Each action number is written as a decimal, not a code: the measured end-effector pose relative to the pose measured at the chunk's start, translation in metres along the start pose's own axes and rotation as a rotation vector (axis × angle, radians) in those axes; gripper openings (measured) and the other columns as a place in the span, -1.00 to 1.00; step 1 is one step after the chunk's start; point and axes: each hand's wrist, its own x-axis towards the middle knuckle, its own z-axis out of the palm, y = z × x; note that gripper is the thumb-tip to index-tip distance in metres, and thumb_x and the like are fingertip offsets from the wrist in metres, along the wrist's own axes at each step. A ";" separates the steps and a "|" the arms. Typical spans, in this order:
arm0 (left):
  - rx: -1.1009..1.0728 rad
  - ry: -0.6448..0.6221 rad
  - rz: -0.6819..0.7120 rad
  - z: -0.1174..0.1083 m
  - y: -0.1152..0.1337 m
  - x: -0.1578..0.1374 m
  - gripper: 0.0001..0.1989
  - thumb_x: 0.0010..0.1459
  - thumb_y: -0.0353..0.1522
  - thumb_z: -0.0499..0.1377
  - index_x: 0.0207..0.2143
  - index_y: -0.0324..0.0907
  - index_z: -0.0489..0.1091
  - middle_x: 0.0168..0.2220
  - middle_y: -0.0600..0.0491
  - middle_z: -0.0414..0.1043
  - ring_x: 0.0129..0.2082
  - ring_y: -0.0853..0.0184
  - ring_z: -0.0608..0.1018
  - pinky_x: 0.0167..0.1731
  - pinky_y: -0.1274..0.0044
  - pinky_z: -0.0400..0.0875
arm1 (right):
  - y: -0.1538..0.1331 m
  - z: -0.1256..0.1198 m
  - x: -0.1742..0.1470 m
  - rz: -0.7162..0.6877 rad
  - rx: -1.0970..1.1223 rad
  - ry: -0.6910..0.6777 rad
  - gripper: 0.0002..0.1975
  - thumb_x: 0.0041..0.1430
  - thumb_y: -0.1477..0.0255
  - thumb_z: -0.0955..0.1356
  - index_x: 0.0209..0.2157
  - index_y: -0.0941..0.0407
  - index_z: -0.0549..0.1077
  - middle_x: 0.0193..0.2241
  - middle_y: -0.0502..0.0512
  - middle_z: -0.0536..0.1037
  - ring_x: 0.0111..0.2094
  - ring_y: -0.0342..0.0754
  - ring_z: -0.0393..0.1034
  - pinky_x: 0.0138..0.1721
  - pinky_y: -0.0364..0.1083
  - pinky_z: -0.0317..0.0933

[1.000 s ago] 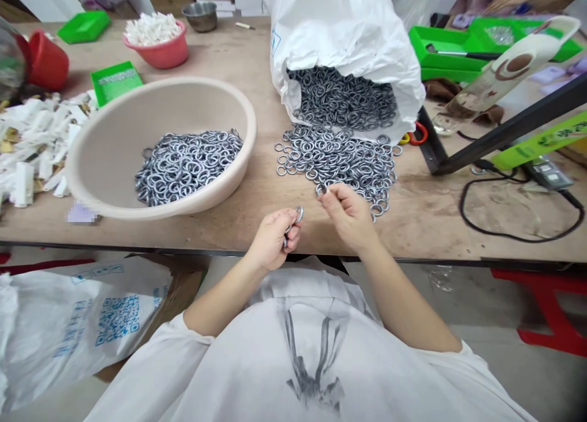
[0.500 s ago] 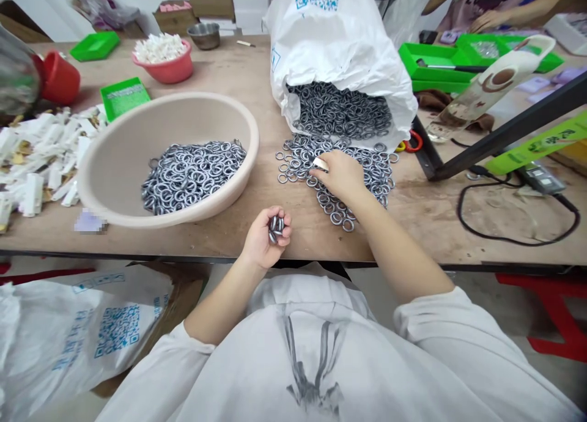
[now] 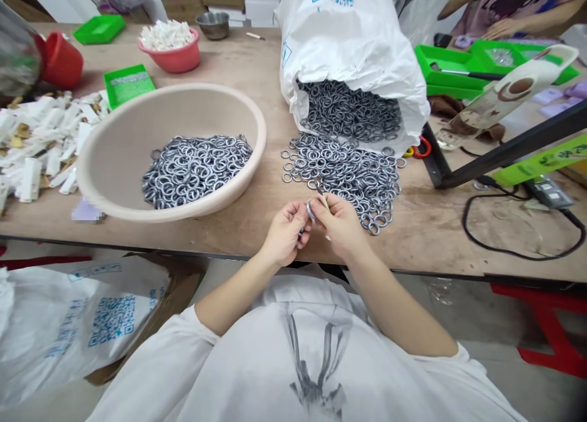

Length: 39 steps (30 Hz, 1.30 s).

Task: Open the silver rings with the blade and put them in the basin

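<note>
My left hand (image 3: 287,233) is closed, with dark metal rings partly showing under its fingers. Thumb and fingertips of that hand pinch one grey ring (image 3: 310,210), which my right hand's fingertips also touch. My right hand (image 3: 343,225) grips a thin pale tool (image 3: 323,199) with a dark tip; its exact kind is hard to make out. Just beyond both hands lies a loose pile of grey rings (image 3: 339,165) on the table. More rings (image 3: 195,168) fill part of the large beige basin (image 3: 114,159) to the left.
An open white sack (image 3: 348,43) spills rings at the back. White plastic parts (image 3: 41,140), a red bowl (image 3: 172,55) and green trays (image 3: 129,85) stand left. Right are a black metal frame (image 3: 504,150), a bottle (image 3: 499,101) and a cable (image 3: 465,226). A person's hand (image 3: 504,29) shows far right.
My right hand has come back from the ring pile towards me and met my left hand. A ring is now between their fingertips. My left hand has moved slightly right and turned over.
</note>
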 end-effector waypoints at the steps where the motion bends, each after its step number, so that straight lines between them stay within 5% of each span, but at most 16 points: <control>1: 0.018 -0.017 0.018 0.002 -0.003 0.000 -0.47 -0.10 0.01 0.40 -0.33 -0.17 0.31 -0.61 0.25 0.27 -0.77 0.58 0.23 -0.82 0.73 0.00 | 0.005 0.008 -0.006 0.003 0.051 0.029 -0.66 0.13 0.07 0.41 -0.40 0.05 0.39 -0.59 -0.09 0.35 -0.63 -0.19 0.15 -0.60 -0.15 0.09; 6: 0.116 -0.014 0.079 0.000 -0.005 -0.003 -0.49 0.00 0.06 0.31 -0.41 -0.19 0.29 -0.60 0.23 0.26 -0.75 0.59 0.26 -0.81 0.72 0.01 | 0.015 0.015 -0.009 -0.179 -0.049 0.230 -0.70 0.13 0.13 0.43 -0.22 0.02 0.44 -0.40 -0.02 0.45 -0.44 -0.12 0.33 -0.37 -0.09 0.30; 9: 0.158 -0.022 0.073 -0.004 0.000 -0.006 -0.50 0.00 0.04 0.32 -0.45 -0.19 0.27 -0.61 0.23 0.25 -0.76 0.60 0.24 -0.80 0.72 0.00 | 0.009 0.003 -0.007 -0.235 -0.129 0.118 -0.69 0.18 0.10 0.39 -0.25 0.06 0.51 -0.34 0.03 0.49 -0.31 -0.08 0.39 -0.22 -0.06 0.30; 12: 0.156 -0.040 0.054 -0.003 0.003 -0.011 -0.50 -0.02 0.03 0.34 -0.45 -0.19 0.28 -0.63 0.23 0.24 -0.76 0.60 0.23 -0.80 0.72 -0.01 | 0.002 -0.002 -0.009 -0.240 -0.133 0.011 -0.68 0.12 0.09 0.44 -0.29 0.06 0.53 -0.39 0.00 0.49 -0.35 -0.09 0.39 -0.27 -0.07 0.29; 18: 0.066 -0.058 -0.022 0.005 0.004 -0.018 -0.52 -0.01 0.02 0.34 -0.42 -0.19 0.31 -0.68 0.24 0.19 -0.79 0.59 0.18 -0.80 0.71 -0.02 | -0.002 0.004 -0.014 -0.163 -0.076 0.055 -0.53 -0.01 -0.10 0.44 -0.38 0.03 0.43 -0.56 -0.07 0.39 -0.56 -0.12 0.27 -0.50 -0.10 0.18; 22: 0.012 -0.098 -0.049 0.003 0.009 -0.020 -0.50 -0.01 0.00 0.35 -0.49 -0.19 0.23 -0.68 0.24 0.17 -0.79 0.60 0.16 -0.80 0.72 -0.05 | -0.005 -0.007 -0.017 -0.277 -0.317 0.080 -0.44 0.08 -0.20 0.31 -0.39 0.05 0.42 -0.52 -0.01 0.39 -0.49 -0.09 0.24 -0.43 -0.08 0.13; 30: -0.055 -0.086 -0.071 0.000 0.009 -0.018 -0.53 0.01 -0.04 0.36 -0.47 -0.18 0.23 -0.69 0.26 0.18 -0.80 0.59 0.16 -0.83 0.74 -0.04 | -0.007 -0.009 -0.037 -0.550 -0.853 -0.004 -0.56 0.37 0.12 0.20 -0.50 0.08 0.34 -0.53 0.01 0.35 -0.47 -0.11 0.21 -0.41 -0.09 0.03; 35: -0.033 -0.083 -0.069 0.000 0.008 -0.021 -0.52 -0.02 -0.03 0.37 -0.46 -0.18 0.24 -0.71 0.26 0.15 -0.80 0.59 0.14 -0.82 0.73 -0.04 | -0.007 -0.012 -0.032 -0.501 -0.881 -0.028 -0.54 0.36 0.12 0.19 -0.55 0.08 0.29 -0.58 -0.01 0.32 -0.51 -0.13 0.19 -0.43 -0.10 -0.02; 39: 0.056 -0.206 -0.073 -0.001 0.010 -0.029 -0.50 0.01 -0.02 0.35 -0.54 -0.20 0.22 -0.71 0.22 0.15 -0.79 0.60 0.15 -0.78 0.72 -0.02 | 0.000 -0.033 -0.001 -0.224 -0.899 0.105 -0.49 0.34 0.06 0.17 -0.59 0.08 0.28 -0.65 -0.03 0.29 -0.54 -0.10 0.18 -0.45 -0.11 -0.05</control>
